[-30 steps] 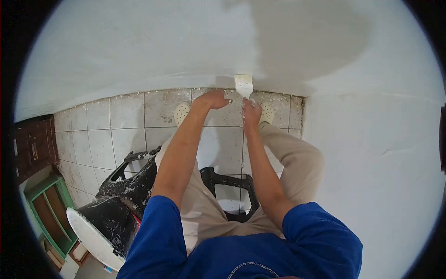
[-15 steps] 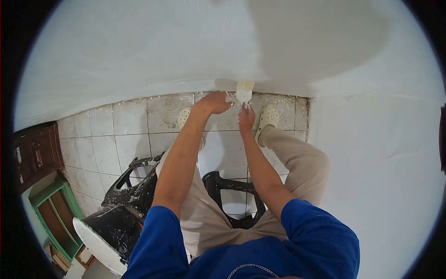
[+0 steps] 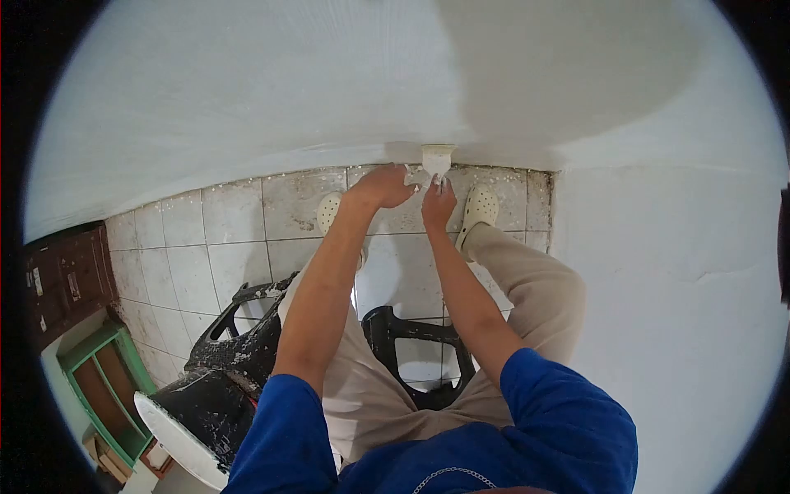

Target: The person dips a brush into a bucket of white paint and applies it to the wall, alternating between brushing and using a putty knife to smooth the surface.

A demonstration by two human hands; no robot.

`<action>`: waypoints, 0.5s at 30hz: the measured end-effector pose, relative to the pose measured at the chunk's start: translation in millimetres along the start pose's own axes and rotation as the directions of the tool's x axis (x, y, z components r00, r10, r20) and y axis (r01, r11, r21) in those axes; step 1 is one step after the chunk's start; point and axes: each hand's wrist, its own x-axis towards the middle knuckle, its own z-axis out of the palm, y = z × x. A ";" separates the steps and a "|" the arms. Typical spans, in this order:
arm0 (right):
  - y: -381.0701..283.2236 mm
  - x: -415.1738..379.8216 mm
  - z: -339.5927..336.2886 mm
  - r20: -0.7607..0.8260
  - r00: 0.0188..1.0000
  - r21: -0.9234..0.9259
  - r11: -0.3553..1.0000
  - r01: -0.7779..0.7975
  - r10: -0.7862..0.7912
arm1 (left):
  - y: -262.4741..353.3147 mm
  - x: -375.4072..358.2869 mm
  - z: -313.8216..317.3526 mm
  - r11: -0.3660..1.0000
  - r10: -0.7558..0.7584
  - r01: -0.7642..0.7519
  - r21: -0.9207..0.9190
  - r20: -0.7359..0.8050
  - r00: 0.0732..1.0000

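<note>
Near the foot of the wall (image 3: 288, 90), my right hand (image 3: 439, 203) is wrapped round the handle of a putty knife (image 3: 438, 160). The knife's wide blade points up, with its edge against the lower wall. Just to its left, my left hand (image 3: 385, 186) has curled fingers pointing right, with white material on the fingertips. Between those fingers is something pale and too small to make out.
Light tiled floor (image 3: 230, 216) with white specks runs along the wall. My pale clogs (image 3: 481, 204) stand on it. A black stool (image 3: 420, 399) is beneath me. At the left are a splattered black bucket (image 3: 202, 412), a brown wooden piece (image 3: 70, 276) and a green frame (image 3: 103, 350).
The putty knife's blade looks flatter and more foreshortened against the wall. My right hand has shifted slightly upward. My left hand has moved slightly to the right.
</note>
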 end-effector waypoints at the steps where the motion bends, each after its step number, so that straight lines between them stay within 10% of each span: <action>1: 10.1 1.2 7.8 -0.005 0.999 -0.062 0.998 -0.032 0.032 | -1.2 -0.2 3.2 1.000 0.004 -0.004 0.010 -0.001 1.000; 4: 38.0 -5.2 0.8 0.167 0.952 -0.166 0.959 -0.230 0.258 | -2.1 -1.0 6.4 1.000 -0.006 0.007 -0.020 0.044 0.999; 10: -13.9 -16.7 -20.3 0.024 0.990 0.079 0.988 0.135 -0.137 | 1.0 -0.9 -2.9 1.000 0.017 -0.017 0.001 -0.018 1.000; 15: 14.8 2.4 7.9 0.196 0.968 -0.131 0.983 -0.130 0.154 | 4.2 -5.6 -3.7 0.997 0.045 -0.043 -0.071 0.024 0.999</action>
